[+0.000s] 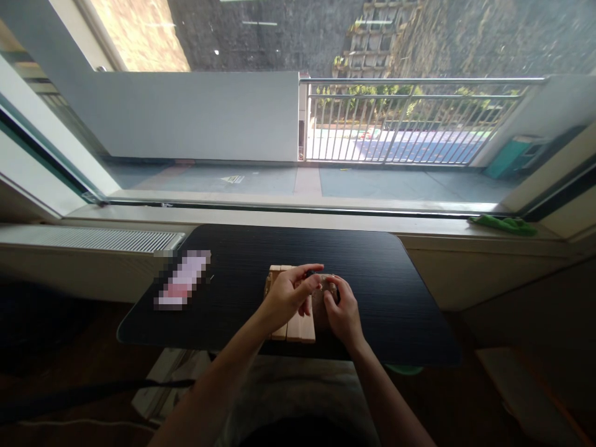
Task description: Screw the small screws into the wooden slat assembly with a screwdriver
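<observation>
My left hand [289,295] is over a light wooden piece made of flat slats [300,330], near the table's front edge. Its index finger points right, and a small dark thing shows between finger and thumb, too small to name. Just to the right, my right hand [343,310] has its fingers curled at the rim of a roundish, brownish, shiny bag-like thing [319,311]. That thing lies against the right side of the wooden slats. The hands partly cover both things, and the bag's contents cannot be made out.
Both hands work above a black table [386,279] with rounded corners. A blurred-out pinkish flat item [184,279] lies on its left. Behind stand a window sill [288,218], a radiator [93,238] at left and a green cloth [505,225] at right.
</observation>
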Motion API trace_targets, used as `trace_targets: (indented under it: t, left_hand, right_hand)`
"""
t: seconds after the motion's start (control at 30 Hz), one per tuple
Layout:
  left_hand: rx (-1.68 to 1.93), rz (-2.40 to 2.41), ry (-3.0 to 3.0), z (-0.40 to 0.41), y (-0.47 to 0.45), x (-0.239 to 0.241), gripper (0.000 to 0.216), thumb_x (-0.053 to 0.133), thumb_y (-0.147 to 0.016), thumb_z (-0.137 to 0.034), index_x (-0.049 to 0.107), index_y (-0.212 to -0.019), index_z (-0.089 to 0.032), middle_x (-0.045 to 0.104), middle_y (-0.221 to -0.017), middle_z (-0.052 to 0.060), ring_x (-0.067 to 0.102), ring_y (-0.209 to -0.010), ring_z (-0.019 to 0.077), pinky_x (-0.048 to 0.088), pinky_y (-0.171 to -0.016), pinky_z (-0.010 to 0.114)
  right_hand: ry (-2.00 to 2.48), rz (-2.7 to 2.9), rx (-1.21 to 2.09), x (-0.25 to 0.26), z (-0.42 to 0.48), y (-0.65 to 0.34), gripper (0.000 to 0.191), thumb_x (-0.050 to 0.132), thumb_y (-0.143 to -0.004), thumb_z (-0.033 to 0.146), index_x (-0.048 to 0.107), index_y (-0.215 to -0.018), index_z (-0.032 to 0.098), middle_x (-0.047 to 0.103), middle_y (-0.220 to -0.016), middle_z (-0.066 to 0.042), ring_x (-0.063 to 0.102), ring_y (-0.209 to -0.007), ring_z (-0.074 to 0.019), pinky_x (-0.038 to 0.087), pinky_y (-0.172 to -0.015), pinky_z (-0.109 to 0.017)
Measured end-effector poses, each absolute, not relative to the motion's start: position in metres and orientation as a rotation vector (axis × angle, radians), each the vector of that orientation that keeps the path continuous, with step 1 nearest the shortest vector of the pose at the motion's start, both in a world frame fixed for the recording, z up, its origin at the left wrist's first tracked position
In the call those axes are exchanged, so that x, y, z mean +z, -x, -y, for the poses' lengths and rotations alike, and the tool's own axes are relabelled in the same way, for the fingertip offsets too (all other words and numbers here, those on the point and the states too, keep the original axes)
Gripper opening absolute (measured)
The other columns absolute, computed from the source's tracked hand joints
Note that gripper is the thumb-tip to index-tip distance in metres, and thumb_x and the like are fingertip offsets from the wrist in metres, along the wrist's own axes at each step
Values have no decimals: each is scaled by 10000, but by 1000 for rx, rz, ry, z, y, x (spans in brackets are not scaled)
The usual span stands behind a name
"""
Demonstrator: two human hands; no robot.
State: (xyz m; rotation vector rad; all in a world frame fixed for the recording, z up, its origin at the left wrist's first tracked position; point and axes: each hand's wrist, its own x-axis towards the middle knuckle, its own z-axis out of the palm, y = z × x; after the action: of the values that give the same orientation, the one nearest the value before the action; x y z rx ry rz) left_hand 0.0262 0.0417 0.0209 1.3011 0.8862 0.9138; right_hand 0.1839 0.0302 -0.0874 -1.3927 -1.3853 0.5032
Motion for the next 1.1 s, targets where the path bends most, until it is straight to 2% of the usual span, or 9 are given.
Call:
trace_targets:
  t: [0.23,0.37,0.5,0.63,0.73,0.9,1.1]
  left_hand:
    - [952,-970,-1386,-42,-24,21,569,669,-824,-561,697,-1161,-103,641,-748,17,529,-412,63,371,-339,168]
    - [978,-998,-1364,-40,-22,24,576,735,-777,-531,660,-1179,-124,635,-783,-1,504,-391,42,379,-331,161]
    - [1033,-1027,-1314,-37,-23,24,518,828,-679,-526,595,-962,-160,642,-763,-23,485,-393,41,392,-314,154]
    - [1076,-1047,-1349,-36,-22,24,453,807,-708,-539,555,-802,-175,629,-661,-34,473,-399,51,385,-322,152]
    - [1094,-1040,-1379,-35,-21,24,419,789,-744,-527,584,-814,-168,680,-709,2,534,-428,71,410,-366,165]
    - [1104,-1064,-1462,-35,-18,22,363,732,-814,-504,667,-892,-155,753,-935,91,628,-538,115,521,-500,236]
    - [1119,-1291,-1867,-32,-13,25,266,651,-895,-400,752,-1028,-192,741,-748,49,637,-610,157,497,-577,237]
  right_hand:
    - [1402,1386,495,-88,-31,-184,291,530,-817,217,675,-1069,219,682,-1179,-112,606,-1158,-278,453,-1055,-490]
    - [1404,1380,486,-89,-31,-183,281,526,-824,228,676,-1061,218,683,-1172,-116,606,-1157,-280,453,-1054,-490]
    - [1409,1361,492,-88,-30,-183,281,539,-818,235,684,-1058,224,687,-1172,-109,609,-1151,-281,453,-1053,-486]
    - [1407,1361,493,-87,-30,-183,279,536,-817,234,682,-1055,229,688,-1171,-107,607,-1156,-282,456,-1050,-486]
    - [1407,1374,489,-88,-30,-183,279,526,-820,236,675,-1056,226,686,-1170,-113,606,-1161,-281,461,-1047,-483]
    - [1411,1379,482,-88,-31,-183,286,520,-814,236,672,-1055,217,688,-1168,-117,611,-1153,-282,466,-1042,-480]
    - [1411,1372,477,-88,-31,-183,286,520,-816,237,679,-1052,215,686,-1171,-120,610,-1156,-285,458,-1045,-482]
